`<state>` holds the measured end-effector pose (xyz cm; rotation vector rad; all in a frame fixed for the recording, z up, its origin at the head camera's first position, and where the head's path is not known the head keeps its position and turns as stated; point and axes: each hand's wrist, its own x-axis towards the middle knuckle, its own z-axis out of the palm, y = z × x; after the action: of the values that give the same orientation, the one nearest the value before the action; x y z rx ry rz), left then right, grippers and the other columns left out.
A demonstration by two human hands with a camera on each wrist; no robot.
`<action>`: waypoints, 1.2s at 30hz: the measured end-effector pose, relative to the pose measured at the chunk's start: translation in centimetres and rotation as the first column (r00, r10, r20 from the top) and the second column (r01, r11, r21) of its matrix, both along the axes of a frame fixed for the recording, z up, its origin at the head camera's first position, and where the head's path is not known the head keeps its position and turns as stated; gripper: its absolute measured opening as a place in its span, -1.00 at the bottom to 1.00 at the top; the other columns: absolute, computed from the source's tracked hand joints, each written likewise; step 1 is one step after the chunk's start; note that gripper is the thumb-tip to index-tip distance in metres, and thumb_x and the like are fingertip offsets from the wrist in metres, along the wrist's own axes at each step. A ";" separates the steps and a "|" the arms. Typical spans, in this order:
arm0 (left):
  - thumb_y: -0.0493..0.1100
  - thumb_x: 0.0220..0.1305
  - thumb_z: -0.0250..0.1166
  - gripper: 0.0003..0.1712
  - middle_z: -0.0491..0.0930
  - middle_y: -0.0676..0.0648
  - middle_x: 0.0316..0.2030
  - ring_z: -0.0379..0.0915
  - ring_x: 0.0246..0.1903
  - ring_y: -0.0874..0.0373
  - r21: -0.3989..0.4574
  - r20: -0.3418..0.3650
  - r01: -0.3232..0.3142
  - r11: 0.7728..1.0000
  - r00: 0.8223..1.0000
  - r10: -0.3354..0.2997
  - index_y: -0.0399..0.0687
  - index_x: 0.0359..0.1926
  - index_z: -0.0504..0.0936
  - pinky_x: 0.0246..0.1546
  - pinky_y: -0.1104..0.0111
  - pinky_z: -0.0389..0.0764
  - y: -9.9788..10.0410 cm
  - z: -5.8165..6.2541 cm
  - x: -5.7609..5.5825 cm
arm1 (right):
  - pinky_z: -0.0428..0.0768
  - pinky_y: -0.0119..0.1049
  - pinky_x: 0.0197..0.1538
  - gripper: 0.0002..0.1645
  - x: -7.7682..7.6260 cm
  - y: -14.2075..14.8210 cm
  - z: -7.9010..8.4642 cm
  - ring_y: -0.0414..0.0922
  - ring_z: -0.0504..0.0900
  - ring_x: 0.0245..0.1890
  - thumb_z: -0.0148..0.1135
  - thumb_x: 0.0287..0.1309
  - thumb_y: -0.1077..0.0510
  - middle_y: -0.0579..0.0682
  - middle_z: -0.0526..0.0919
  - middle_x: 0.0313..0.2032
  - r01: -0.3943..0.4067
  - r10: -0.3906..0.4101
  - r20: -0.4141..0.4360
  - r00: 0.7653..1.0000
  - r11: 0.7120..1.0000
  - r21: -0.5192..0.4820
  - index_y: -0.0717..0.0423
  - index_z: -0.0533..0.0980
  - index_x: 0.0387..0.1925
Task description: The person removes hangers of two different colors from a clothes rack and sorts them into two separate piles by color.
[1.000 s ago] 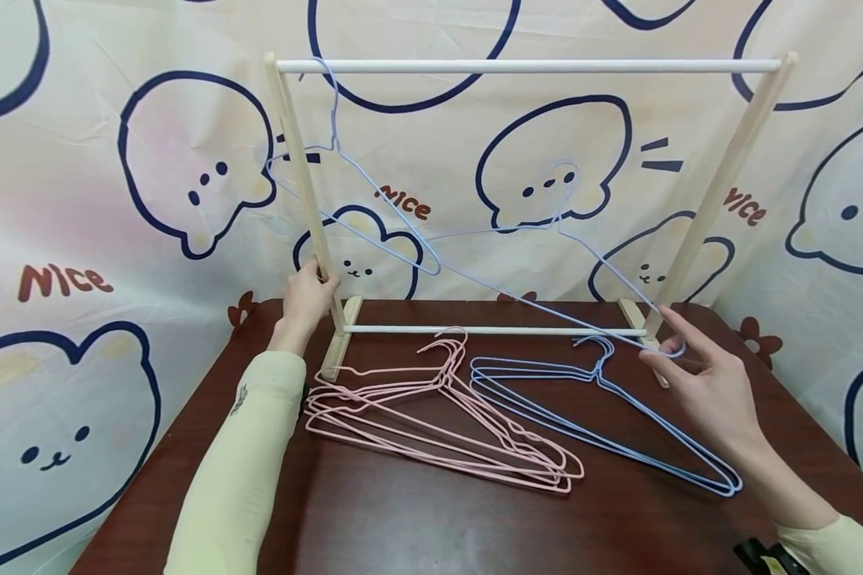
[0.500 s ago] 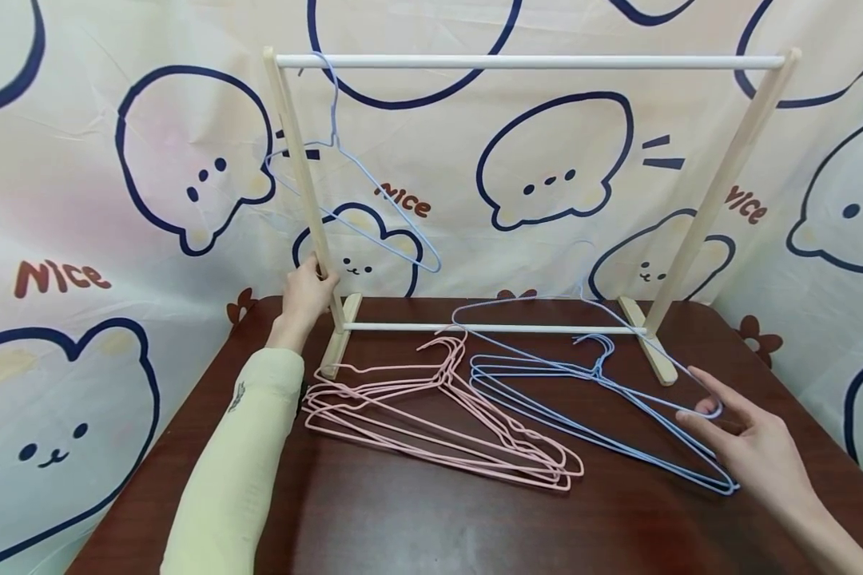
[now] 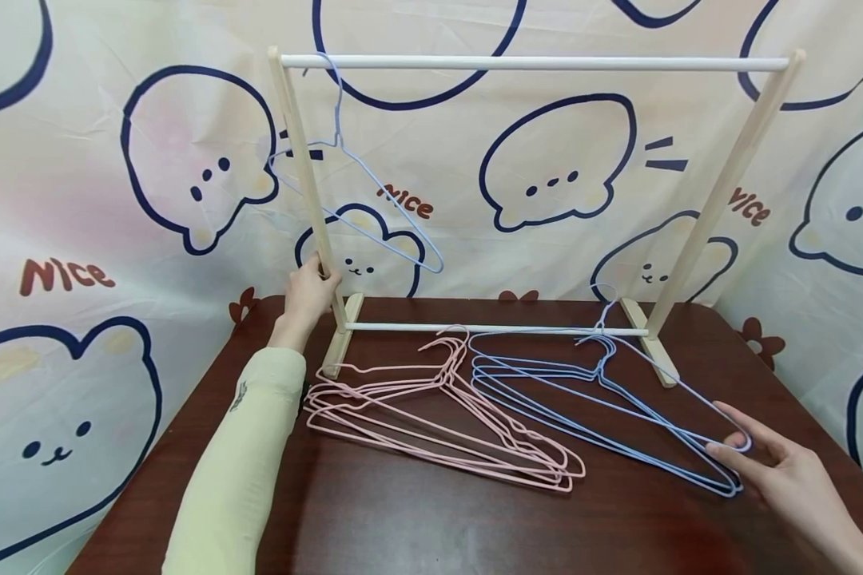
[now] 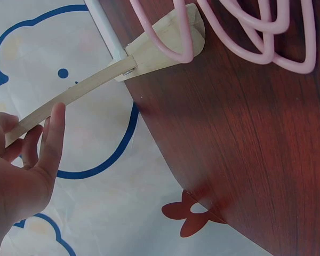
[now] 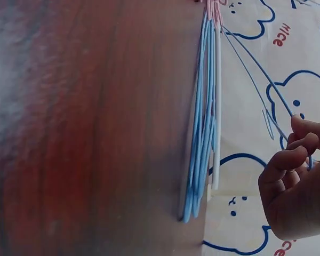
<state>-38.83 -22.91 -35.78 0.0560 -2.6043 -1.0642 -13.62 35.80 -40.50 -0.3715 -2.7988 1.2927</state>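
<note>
A wooden rack point(image 3: 532, 62) with white bars stands at the back of the table. My left hand point(image 3: 308, 299) grips its left post point(image 4: 74, 93) low down, fingers around the wood. At the right, my right hand point(image 3: 791, 471) pinches one corner of a blue hanger point(image 3: 679, 383) between thumb and fingers. That hanger is raised off the table in the right wrist view, overlapping the stacked blue hangers point(image 3: 600, 366) in the head view. Left of those lie several pink hangers point(image 3: 446, 375). Another blue hanger point(image 3: 338, 128) hangs from the top bar near the left post.
The brown table point(image 3: 403, 527) reaches back to a patterned cloth point(image 3: 187, 176) that hangs behind the rack. The rack's right foot point(image 3: 658, 359) and left foot point(image 3: 338, 347) rest on the table, with a low white bar point(image 3: 403, 327) between them.
The right hand has moved down and to the right, lowering the pinched blue hanger from in front of the cloth to over the blue stack. The left hand stays on the post.
</note>
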 end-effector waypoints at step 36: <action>-0.10 0.40 0.04 -0.69 0.63 -0.31 -0.12 0.63 -0.51 -0.04 -0.012 -0.012 -0.005 1.000 1.000 0.005 -0.14 0.08 0.43 -0.62 0.35 0.62 -0.1 -0.3 -0.2 | 0.38 -0.22 -0.14 -0.38 -1.5 -0.7 -0.3 0.01 0.36 0.00 0.28 0.29 -0.04 0.24 0.57 -0.02 -0.072 0.180 -0.247 0.952 0.918 0.391 0.20 0.43 0.26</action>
<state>-39.07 -22.97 -36.07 0.0524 -2.5980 -1.0442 -15.09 35.08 -40.79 0.0131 -2.7689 0.7161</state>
